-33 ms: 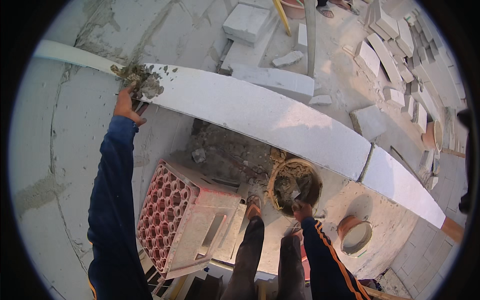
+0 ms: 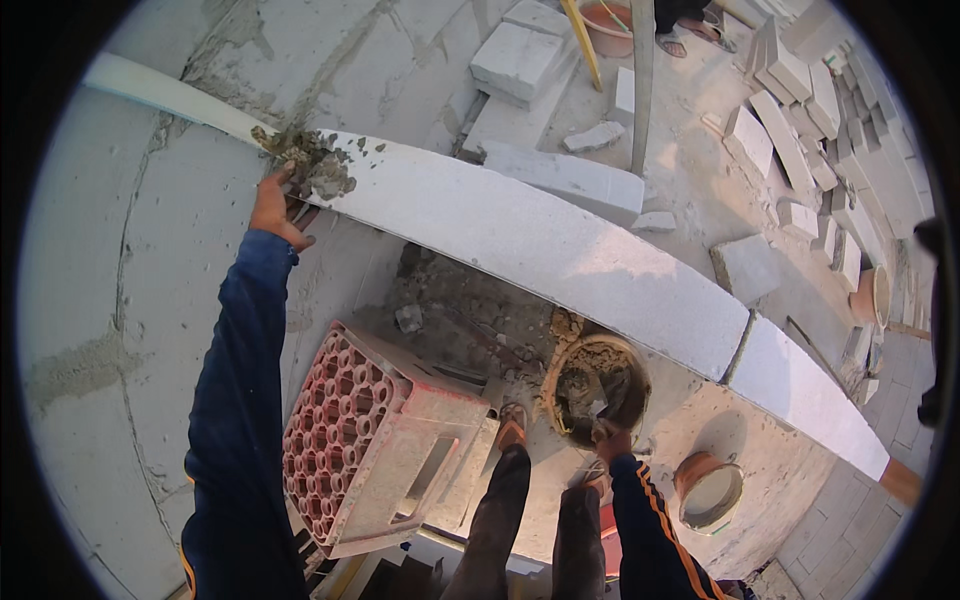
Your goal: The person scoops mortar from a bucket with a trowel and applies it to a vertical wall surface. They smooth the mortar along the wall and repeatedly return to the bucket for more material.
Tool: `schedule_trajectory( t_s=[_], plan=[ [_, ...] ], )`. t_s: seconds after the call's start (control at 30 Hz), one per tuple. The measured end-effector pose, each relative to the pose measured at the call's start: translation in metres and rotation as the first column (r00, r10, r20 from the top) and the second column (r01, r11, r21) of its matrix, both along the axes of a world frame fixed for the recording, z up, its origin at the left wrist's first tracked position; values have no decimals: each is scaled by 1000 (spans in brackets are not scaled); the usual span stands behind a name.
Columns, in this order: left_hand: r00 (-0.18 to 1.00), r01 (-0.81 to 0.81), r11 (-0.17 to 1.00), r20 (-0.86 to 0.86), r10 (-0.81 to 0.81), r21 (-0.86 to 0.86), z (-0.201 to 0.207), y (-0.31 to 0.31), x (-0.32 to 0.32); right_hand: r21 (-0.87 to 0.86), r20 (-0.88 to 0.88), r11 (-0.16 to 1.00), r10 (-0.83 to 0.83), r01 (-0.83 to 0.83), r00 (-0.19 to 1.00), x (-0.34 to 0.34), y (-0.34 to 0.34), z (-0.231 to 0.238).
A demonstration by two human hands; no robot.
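Note:
A long white block wall (image 2: 520, 215) curves across the view, with a lump of wet grey mortar (image 2: 322, 170) on its left end against the grey wall. My left hand (image 2: 278, 208) is at that end, its fingers apart, touching the mortar and the block's near edge. Lower right, my right hand (image 2: 612, 440) is closed round the handle of a trowel (image 2: 597, 405). The trowel's blade is down in a round bucket (image 2: 556, 378) of mortar; mortar partly hides the blade.
A dirty pink and white plastic crate (image 2: 432, 415) stands near my legs. A reddish pot (image 2: 708, 490) is right of the bucket. Beyond the wall lie loose white blocks (image 2: 515, 60) and stacked blocks (image 2: 785, 140). A grey upright pole (image 2: 642, 90) and another person's feet (image 2: 672, 44) are at the top.
The whole scene has shifted slightly right and down in the view. Both hands keep their places, the left at the mortar and the right on the trowel in the bucket.

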State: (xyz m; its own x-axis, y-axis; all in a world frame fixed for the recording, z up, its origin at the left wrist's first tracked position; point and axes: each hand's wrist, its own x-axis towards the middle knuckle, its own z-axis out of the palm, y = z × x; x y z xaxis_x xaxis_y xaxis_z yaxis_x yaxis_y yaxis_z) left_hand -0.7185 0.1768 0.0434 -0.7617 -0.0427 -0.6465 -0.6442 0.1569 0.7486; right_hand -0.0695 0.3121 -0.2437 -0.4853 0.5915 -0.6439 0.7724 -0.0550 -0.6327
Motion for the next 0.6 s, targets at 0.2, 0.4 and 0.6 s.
schedule_trajectory(
  t_s=[0.2,0.4,0.6],
  plan=[
    [962,-270,920,43,269,286,-1,-9,6,-317,-115,938,-186,141,976,27,1,126],
    [908,-381,779,43,417,497,-41,-6,-3,-225,-259,974,-54,-6,964,-53,-7,338],
    [849,-527,765,208,485,370,-46,-15,-20,579,-563,809,485,-99,669,-222,-22,455]
  ],
)
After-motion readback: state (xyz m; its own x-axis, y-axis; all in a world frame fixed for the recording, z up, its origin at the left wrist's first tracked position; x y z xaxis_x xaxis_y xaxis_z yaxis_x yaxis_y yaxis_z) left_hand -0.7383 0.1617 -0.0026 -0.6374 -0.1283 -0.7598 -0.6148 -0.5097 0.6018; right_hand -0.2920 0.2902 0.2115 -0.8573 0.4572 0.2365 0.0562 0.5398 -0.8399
